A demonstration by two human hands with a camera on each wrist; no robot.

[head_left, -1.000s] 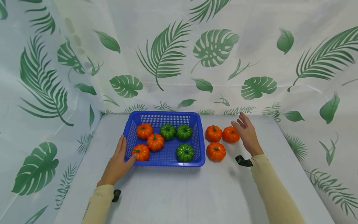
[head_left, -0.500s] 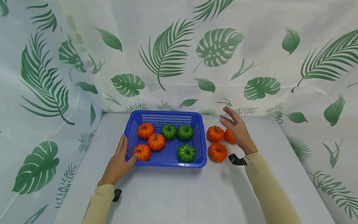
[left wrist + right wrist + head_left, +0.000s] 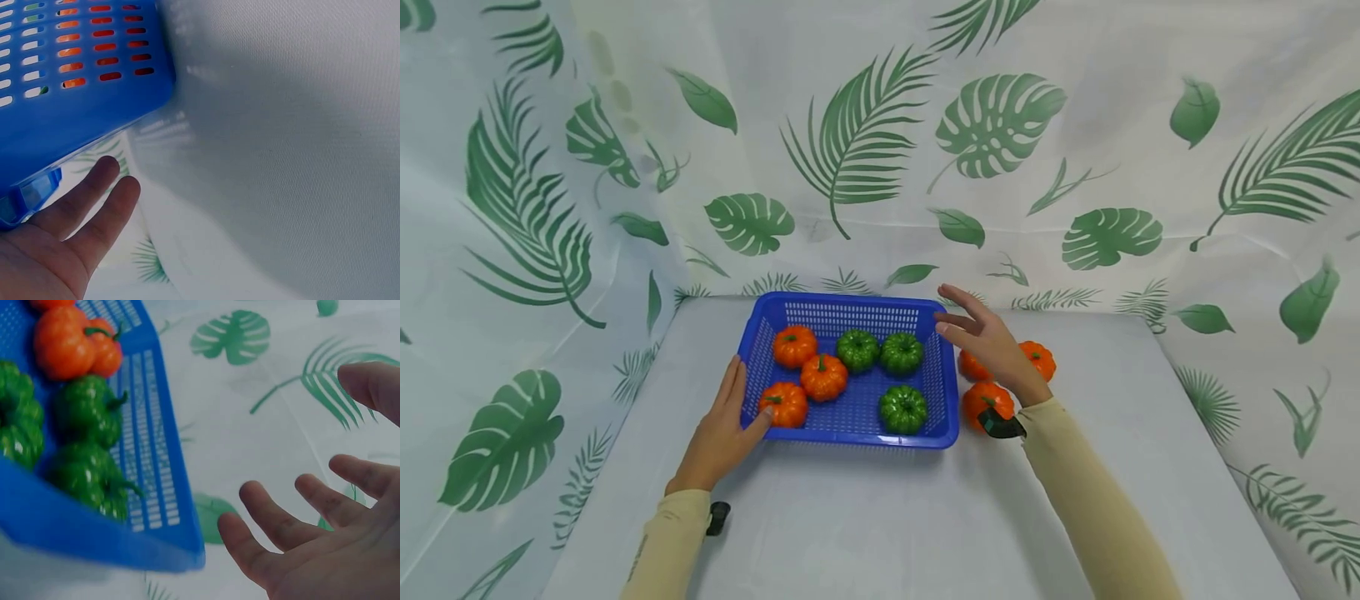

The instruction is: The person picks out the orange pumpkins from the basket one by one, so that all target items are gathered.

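My left hand point(image 3: 718, 437) rests at the left front corner of a blue plastic basket point(image 3: 857, 437), thumb over the rim and straight fingers along the outside. In the left wrist view its fingers point(image 3: 109, 215) are extended beside the slotted basket wall. Inside the basket sit three small orange pumpkins point(image 3: 824, 378) on the left and three green pumpkins point(image 3: 903, 409) on the right. My right hand point(image 3: 988, 340) hovers by the basket's right rim, fingers spread, holding nothing. Three more orange pumpkins point(image 3: 982, 398) stand right of the basket, partly covered by that hand and its wrist camera.
A white table point(image 3: 865, 525) bears the basket and loose pumpkins. Leaf-printed white sheeting point(image 3: 880, 167) rises behind the table and on both sides. A black wrist camera point(image 3: 998, 423) hangs near the front loose pumpkin.
My right hand has moved left, from over the loose orange pumpkins to the basket's right rim. The left hand keeps its place, and the whole view has shifted slightly.
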